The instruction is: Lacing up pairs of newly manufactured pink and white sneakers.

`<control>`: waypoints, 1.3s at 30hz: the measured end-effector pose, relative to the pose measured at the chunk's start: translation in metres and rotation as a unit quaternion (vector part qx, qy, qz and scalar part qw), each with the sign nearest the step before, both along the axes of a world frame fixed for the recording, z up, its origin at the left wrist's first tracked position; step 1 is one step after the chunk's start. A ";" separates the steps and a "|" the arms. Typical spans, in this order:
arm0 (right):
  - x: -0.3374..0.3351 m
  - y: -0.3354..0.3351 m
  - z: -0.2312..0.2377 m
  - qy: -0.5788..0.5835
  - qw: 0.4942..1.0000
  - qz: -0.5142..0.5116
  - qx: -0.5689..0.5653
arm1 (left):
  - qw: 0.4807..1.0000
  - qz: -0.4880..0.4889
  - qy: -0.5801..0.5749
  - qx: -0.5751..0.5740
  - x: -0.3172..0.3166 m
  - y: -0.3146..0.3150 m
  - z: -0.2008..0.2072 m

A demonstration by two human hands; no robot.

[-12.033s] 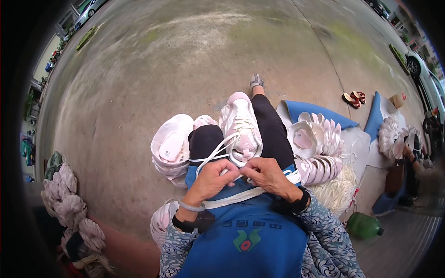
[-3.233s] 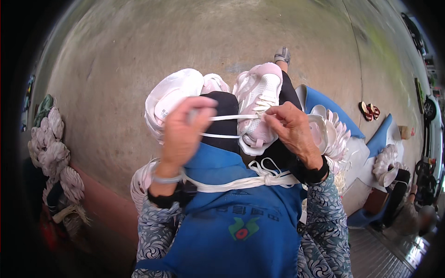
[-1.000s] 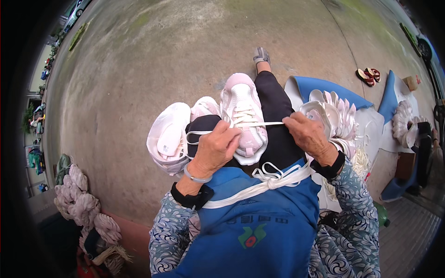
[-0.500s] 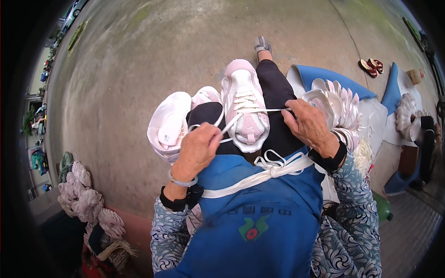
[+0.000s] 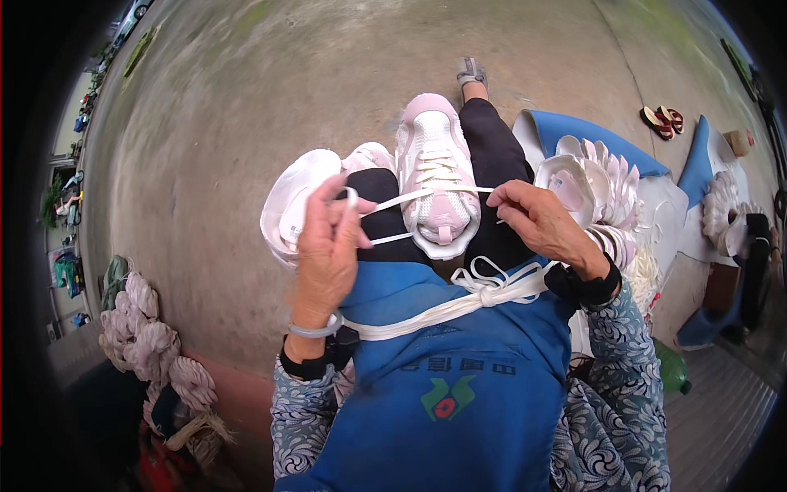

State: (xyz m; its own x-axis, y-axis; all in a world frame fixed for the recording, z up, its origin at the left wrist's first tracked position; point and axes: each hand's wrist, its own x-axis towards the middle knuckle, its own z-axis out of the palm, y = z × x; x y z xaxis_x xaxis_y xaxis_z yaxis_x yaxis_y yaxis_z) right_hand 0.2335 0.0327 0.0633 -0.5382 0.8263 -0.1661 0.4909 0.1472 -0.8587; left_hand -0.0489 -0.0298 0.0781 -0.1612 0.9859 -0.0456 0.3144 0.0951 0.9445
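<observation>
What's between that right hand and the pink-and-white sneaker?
In the head view, a straight stretch of white lace joins sneaker and right hand, passing over the dark trouser leg.

One left hand (image 5: pixel 324 246), one right hand (image 5: pixel 541 225), one laced shoe (image 5: pixel 440 176).
There are two sandals (image 5: pixel 656 125), one green bottle (image 5: pixel 674 369), one blue apron (image 5: pixel 459 357) and one pale bracelet (image 5: pixel 315 330). The pink and white shoe pieces (image 5: pixel 613 184) are too many to count.
</observation>
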 end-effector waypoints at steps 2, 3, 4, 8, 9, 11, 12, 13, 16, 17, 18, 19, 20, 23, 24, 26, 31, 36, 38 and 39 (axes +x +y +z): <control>-0.004 -0.003 0.008 0.032 0.991 -0.026 -0.125 | 0.997 -0.032 -0.057 -0.052 0.005 -0.008 -0.009; -0.003 -0.004 0.004 0.032 0.991 -0.027 -0.126 | 0.996 -0.033 -0.057 -0.053 0.007 -0.008 -0.011; -0.001 -0.006 -0.003 0.025 1.000 -0.006 -0.005 | 0.990 -0.071 -0.039 -0.117 0.008 -0.008 -0.011; 0.006 -0.009 -0.024 -0.061 0.975 0.001 0.214 | 0.975 -0.122 0.005 -0.184 0.009 -0.009 -0.015; 0.008 -0.010 -0.027 -0.060 0.975 -0.001 0.214 | 0.968 -0.131 0.011 -0.215 0.009 -0.009 -0.013; 0.010 -0.012 -0.030 -0.138 0.971 -0.001 0.197 | 0.962 -0.135 0.009 -0.239 0.008 -0.006 -0.012; 0.010 -0.012 -0.030 -0.138 0.971 -0.001 0.196 | 0.955 -0.137 0.006 -0.261 0.008 -0.006 -0.012; 0.008 -0.011 -0.030 -0.135 0.970 0.001 0.204 | 0.955 -0.136 0.007 -0.262 0.006 -0.004 -0.013; 0.002 -0.011 -0.030 -0.118 0.969 -0.016 0.214 | 0.955 -0.099 -0.027 -0.278 -0.001 -0.005 -0.026; -0.001 -0.011 -0.030 -0.104 0.970 -0.035 0.218 | 0.970 -0.120 0.007 -0.213 -0.003 -0.006 -0.032; -0.001 -0.011 -0.030 -0.105 0.970 -0.036 0.216 | 0.978 -0.143 0.041 -0.147 -0.002 -0.005 -0.031; -0.002 -0.011 -0.030 -0.099 0.973 -0.040 0.206 | 0.977 -0.144 0.040 -0.149 -0.001 -0.004 -0.029; -0.002 -0.011 -0.029 -0.093 0.975 -0.045 0.196 | 0.971 -0.135 0.044 -0.192 0.000 -0.004 -0.024; -0.011 -0.007 -0.027 0.003 0.991 -0.073 0.115 | 0.963 -0.120 0.005 -0.240 0.001 -0.003 -0.019; -0.016 -0.005 -0.027 0.003 0.991 -0.071 0.115 | 0.962 -0.115 -0.039 -0.243 0.000 -0.003 -0.019; -0.024 0.000 -0.028 0.010 0.991 -0.071 0.114 | 0.974 -0.138 -0.013 -0.179 -0.002 -0.005 -0.035; -0.027 0.011 -0.032 -0.002 0.985 -0.099 0.143 | 0.968 -0.129 0.033 -0.211 0.006 -0.001 -0.019; -0.021 0.013 -0.023 0.010 0.984 -0.120 0.130 | 0.977 -0.102 -0.061 -0.179 0.001 -0.005 -0.027; -0.018 0.010 -0.018 -0.008 0.993 -0.095 0.067 | 0.977 -0.109 -0.045 -0.176 -0.001 -0.005 -0.027; -0.019 0.007 -0.019 -0.008 0.993 -0.094 0.068 | 0.977 -0.118 -0.028 -0.173 -0.001 -0.005 -0.027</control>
State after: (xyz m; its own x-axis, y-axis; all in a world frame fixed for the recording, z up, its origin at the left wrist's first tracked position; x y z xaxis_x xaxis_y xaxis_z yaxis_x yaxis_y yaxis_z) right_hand 0.2146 0.0399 0.0445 -0.3709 0.9271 -0.0541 0.5337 0.1652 -0.8294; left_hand -0.0498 -0.0345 0.0513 0.0816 0.9190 -0.3856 0.3153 0.3432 0.8847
